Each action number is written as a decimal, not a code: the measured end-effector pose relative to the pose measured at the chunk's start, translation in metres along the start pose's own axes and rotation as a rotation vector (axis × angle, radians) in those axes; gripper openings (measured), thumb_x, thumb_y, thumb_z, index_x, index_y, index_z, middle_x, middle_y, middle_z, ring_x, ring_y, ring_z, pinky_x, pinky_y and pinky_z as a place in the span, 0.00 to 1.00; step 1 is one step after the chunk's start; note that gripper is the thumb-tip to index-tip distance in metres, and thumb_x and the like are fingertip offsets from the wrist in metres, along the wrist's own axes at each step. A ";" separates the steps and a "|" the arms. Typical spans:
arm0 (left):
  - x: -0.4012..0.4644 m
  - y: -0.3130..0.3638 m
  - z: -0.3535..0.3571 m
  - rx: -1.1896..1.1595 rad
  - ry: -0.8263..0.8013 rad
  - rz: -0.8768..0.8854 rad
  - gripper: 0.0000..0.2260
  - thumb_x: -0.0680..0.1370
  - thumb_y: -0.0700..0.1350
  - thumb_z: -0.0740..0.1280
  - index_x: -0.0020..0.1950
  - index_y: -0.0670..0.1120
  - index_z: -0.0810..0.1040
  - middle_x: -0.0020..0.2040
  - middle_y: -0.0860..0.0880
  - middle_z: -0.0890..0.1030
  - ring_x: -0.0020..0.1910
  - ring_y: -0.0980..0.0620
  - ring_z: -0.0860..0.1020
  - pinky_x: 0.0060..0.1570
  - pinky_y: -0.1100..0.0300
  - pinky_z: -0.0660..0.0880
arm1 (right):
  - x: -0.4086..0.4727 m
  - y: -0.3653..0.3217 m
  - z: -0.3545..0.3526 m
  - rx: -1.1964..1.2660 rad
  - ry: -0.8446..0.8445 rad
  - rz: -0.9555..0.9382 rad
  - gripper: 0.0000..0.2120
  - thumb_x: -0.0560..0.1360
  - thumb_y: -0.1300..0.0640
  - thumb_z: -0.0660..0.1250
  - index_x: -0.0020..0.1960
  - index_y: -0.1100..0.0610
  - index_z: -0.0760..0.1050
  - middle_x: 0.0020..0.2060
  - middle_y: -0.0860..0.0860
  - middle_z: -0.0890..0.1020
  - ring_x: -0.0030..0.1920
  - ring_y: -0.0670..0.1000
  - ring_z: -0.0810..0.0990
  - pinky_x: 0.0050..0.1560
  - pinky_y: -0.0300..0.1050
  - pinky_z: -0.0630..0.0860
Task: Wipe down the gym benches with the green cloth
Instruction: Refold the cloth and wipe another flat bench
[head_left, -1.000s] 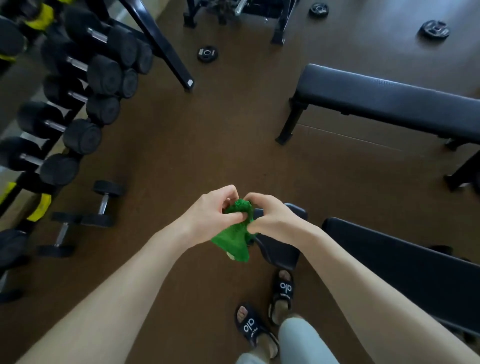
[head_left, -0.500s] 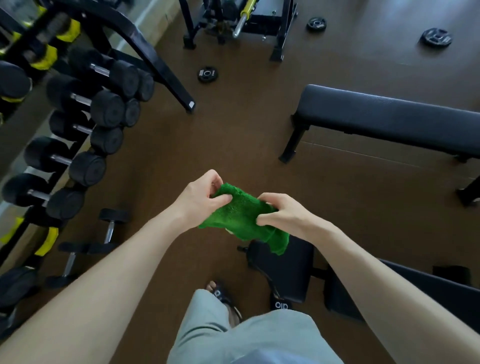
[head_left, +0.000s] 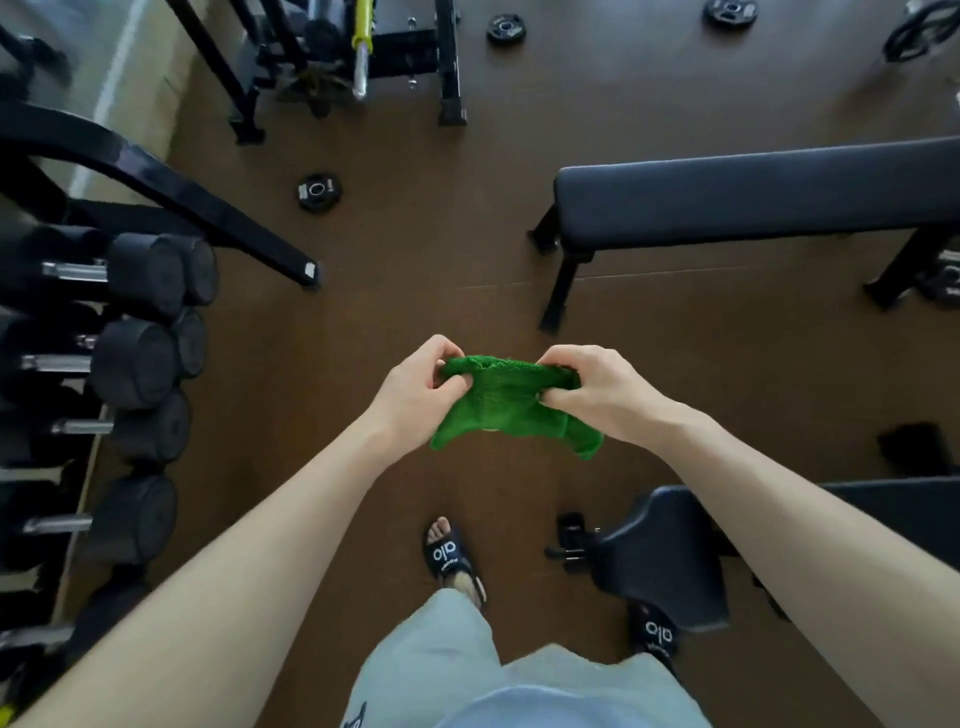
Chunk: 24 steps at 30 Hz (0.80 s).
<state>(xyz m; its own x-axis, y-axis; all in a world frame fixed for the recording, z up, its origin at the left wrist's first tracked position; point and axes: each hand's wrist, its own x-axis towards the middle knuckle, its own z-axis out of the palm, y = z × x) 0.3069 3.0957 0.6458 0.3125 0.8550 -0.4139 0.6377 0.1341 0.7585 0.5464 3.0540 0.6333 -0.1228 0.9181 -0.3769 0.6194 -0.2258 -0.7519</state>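
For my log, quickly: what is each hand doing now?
Left hand: fingers pinch the green cloth.
Right hand: fingers pinch the same cloth.

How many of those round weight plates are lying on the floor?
3: one weight plate lies near the dumbbell rack's foot, one at the top centre, one at the top right, cut by the edge. More may be hidden.

far bench (head_left: 769, 192) cut off at right edge, near bench (head_left: 670, 551) partly behind right forearm, dumbbell rack (head_left: 119, 358) cropped at left, cloth (head_left: 506, 405) corners hidden in hands
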 end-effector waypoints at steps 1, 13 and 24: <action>0.008 -0.004 -0.013 -0.001 -0.014 0.002 0.03 0.83 0.46 0.66 0.51 0.54 0.75 0.46 0.47 0.83 0.45 0.45 0.81 0.47 0.50 0.80 | 0.008 -0.009 0.005 0.015 0.017 0.012 0.08 0.77 0.58 0.70 0.53 0.47 0.81 0.47 0.43 0.83 0.46 0.42 0.81 0.47 0.40 0.79; 0.126 0.016 -0.063 0.062 -0.180 0.058 0.04 0.82 0.50 0.67 0.55 0.58 0.76 0.51 0.52 0.83 0.52 0.50 0.82 0.56 0.43 0.81 | 0.062 -0.020 0.001 0.296 0.200 0.268 0.08 0.75 0.57 0.75 0.54 0.49 0.82 0.46 0.45 0.84 0.48 0.46 0.82 0.46 0.42 0.76; 0.258 0.098 -0.051 0.229 -0.325 0.068 0.14 0.73 0.40 0.67 0.55 0.55 0.76 0.50 0.52 0.82 0.51 0.50 0.82 0.53 0.45 0.82 | 0.159 0.029 -0.093 0.372 0.295 0.321 0.10 0.73 0.61 0.74 0.50 0.47 0.83 0.43 0.44 0.84 0.48 0.46 0.82 0.47 0.43 0.76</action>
<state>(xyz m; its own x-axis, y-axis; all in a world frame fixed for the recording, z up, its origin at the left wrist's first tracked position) 0.4137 3.3553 0.6387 0.5426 0.6500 -0.5320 0.7368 -0.0642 0.6730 0.6171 3.2242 0.6017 0.2810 0.8246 -0.4910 0.2690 -0.5587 -0.7845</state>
